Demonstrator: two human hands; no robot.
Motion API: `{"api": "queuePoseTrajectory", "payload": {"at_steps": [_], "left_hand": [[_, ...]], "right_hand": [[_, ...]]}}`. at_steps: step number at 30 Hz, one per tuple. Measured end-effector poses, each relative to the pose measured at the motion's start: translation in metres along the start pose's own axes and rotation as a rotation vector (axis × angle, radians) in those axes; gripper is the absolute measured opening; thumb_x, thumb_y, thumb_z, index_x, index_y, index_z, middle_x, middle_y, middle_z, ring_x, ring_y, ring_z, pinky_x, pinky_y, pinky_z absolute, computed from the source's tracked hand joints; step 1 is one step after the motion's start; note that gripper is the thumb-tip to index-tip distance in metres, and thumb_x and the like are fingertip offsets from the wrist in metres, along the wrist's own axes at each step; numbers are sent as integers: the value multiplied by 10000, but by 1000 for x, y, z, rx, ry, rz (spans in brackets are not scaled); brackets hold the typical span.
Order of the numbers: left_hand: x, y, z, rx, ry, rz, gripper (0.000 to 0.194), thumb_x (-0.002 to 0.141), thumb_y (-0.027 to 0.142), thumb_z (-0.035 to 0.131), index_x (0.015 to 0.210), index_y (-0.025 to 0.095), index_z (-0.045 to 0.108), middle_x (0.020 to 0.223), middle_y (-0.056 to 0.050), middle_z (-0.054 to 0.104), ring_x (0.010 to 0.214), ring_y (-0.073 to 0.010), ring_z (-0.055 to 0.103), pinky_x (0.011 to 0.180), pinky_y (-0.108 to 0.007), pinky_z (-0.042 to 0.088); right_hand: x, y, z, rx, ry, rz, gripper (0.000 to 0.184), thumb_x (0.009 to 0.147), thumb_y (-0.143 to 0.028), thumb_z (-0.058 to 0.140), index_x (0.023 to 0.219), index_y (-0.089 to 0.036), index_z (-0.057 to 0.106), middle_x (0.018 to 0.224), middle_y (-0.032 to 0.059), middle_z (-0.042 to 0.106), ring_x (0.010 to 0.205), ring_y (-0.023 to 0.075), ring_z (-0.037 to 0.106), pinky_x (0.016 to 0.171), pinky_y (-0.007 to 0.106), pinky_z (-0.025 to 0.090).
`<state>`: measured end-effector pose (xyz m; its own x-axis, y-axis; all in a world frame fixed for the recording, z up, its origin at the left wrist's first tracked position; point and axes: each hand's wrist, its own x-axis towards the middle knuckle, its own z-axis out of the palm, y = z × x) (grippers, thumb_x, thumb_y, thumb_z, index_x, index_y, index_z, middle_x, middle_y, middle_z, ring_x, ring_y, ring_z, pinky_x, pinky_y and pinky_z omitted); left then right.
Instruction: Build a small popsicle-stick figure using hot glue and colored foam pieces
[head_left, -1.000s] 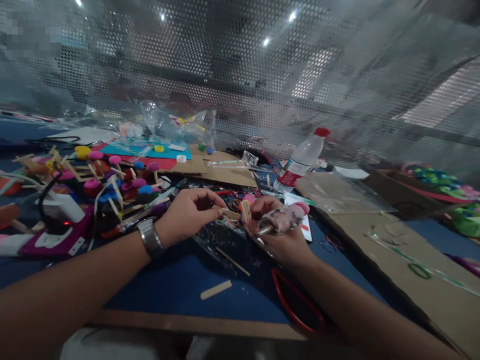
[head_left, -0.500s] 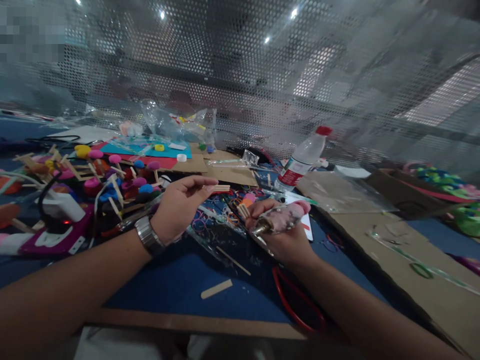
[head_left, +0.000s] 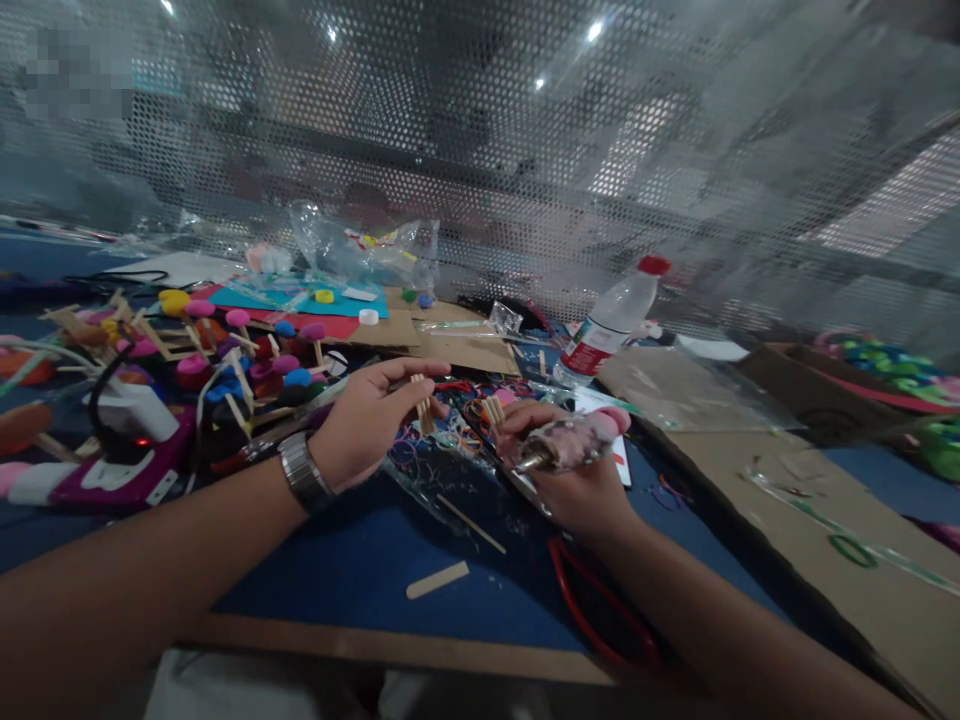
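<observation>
My left hand [head_left: 367, 420], with a metal watch [head_left: 301, 472] on its wrist, pinches a few short wooden sticks [head_left: 422, 402] that point downward. My right hand [head_left: 564, 470] grips a pink glue gun [head_left: 570, 440], nozzle toward the left, and also holds short wooden sticks [head_left: 493, 410] in its fingertips. The two hands sit a little apart over a clear plastic sheet [head_left: 457, 480] with coloured rubber bands on a blue table [head_left: 360, 570].
A flat wooden stick [head_left: 437, 579] and a thin skewer [head_left: 471, 523] lie near the front edge. Coloured caps on stick frames [head_left: 225, 360] crowd the left beside a white charger [head_left: 139, 412]. A red cord [head_left: 592, 610], a water bottle [head_left: 611, 320] and cardboard [head_left: 787, 500] lie right.
My left hand drew away from the right hand with the sticks, lifted them level, then turned them to point down. The right hand stayed with the glue gun.
</observation>
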<state>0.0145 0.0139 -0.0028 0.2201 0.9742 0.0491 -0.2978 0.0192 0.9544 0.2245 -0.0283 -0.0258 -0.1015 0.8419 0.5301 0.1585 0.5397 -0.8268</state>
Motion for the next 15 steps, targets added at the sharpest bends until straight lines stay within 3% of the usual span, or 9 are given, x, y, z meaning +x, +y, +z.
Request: {"api": "queuePoseTrajectory", "payload": {"at_steps": [3, 7, 10, 12, 15], "left_hand": [[-1, 0, 4, 30, -31, -52, 200, 780, 137, 697, 969, 131, 761, 600, 14, 646, 536, -92, 593, 555, -204, 470], [-4, 1, 6, 41, -91, -124, 151, 737, 103, 635, 820, 135, 756, 616, 16, 596, 429, -47, 443, 431, -181, 346], [-6, 1, 4, 105, -171, -154, 137, 760, 181, 640, 799, 140, 765, 476, 67, 415, 386, -43, 289, 402, -185, 258], [-9, 2, 2, 244, -216, -87, 158, 781, 247, 675, 844, 147, 780, 480, 65, 417, 413, -59, 319, 421, -192, 275], [-11, 2, 2, 461, -234, 70, 199, 790, 325, 730, 877, 158, 794, 580, 19, 574, 509, -92, 434, 482, -206, 339]], "right_hand": [[-1, 2, 0, -44, 6, -13, 70, 808, -250, 776, 859, -251, 728, 886, 45, 738, 820, 213, 673, 781, 370, 569], [-1, 6, 0, -35, -9, 5, 95, 802, -286, 788, 866, -252, 725, 894, 52, 736, 830, 222, 672, 801, 390, 572], [-1, 6, 0, -38, -7, -2, 111, 781, -295, 807, 856, -260, 733, 865, 49, 722, 821, 224, 656, 812, 402, 571], [0, 4, 1, -34, -4, -10, 113, 760, -282, 819, 840, -263, 741, 839, 43, 707, 808, 221, 645, 811, 397, 567], [0, 1, 3, -4, -13, 24, 141, 714, -280, 834, 823, -261, 746, 824, 47, 698, 787, 225, 636, 791, 396, 566]]}}
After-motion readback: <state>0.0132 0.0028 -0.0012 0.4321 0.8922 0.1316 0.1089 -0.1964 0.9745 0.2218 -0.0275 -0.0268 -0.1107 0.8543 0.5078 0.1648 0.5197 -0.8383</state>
